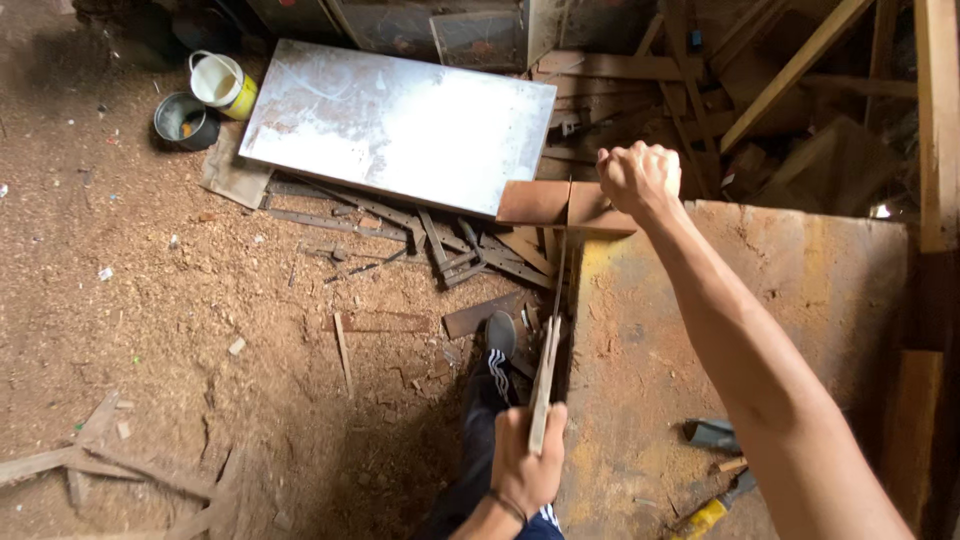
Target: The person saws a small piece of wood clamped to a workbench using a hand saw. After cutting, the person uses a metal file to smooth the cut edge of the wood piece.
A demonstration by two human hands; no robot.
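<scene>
Nearest the camera, the wooden handle of a thin-bladed hand saw [547,370] is being gripped by the left hand [527,462], fingers wrapped closed around it, at the left edge of the worn, yellow-stained wooden workbench [640,360]. The blade is being run up toward a reddish-brown rectangular wooden block [560,204] lying across the bench's far corner. That block is being pinned down by the right hand [640,177], closed into a fist on its right end; no clamp is being used.

A slip of the block under saw pressure is judged possible, since it is being held by hand alone and overhangs the corner. The blade is passing just beside the dark-trousered leg [482,420] and shoe below, so a jump off the cut could be carried toward them.

A yellow-handled tool [712,510] is lying near the right forearm and could be knocked.

Farther off, scrap wooden offcuts [470,255] and a scuffed metal sheet [400,125] are littering the sawdust floor, and footing is being compromised.
</scene>
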